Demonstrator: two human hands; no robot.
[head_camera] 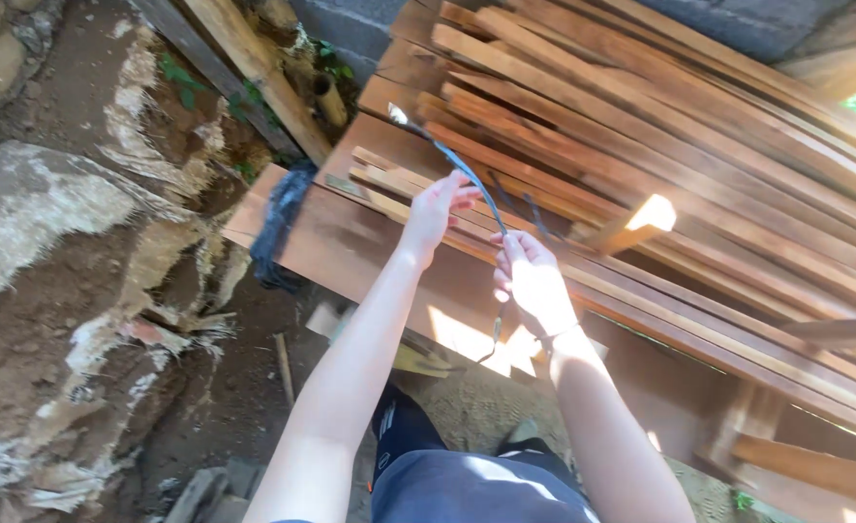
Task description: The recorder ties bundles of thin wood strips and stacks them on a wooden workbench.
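Observation:
A thin dark cord [467, 176] runs from the stack of reddish wooden planks [641, 145] down toward me. My left hand [433, 208] pinches the cord near its upper part, with fingers partly spread. Lower down, my right hand [535, 281] is closed around the same cord, and the cord's loose end hangs below that hand. Both hands hover over the near edge of the plank stack.
A dark blue-black cloth [278, 228] hangs over the left end of the planks. Bare earth and rock [50, 242] rise at the left. Scrap wood pieces [389, 353] lie on the ground below. More boards [815, 470] stick out at the lower right.

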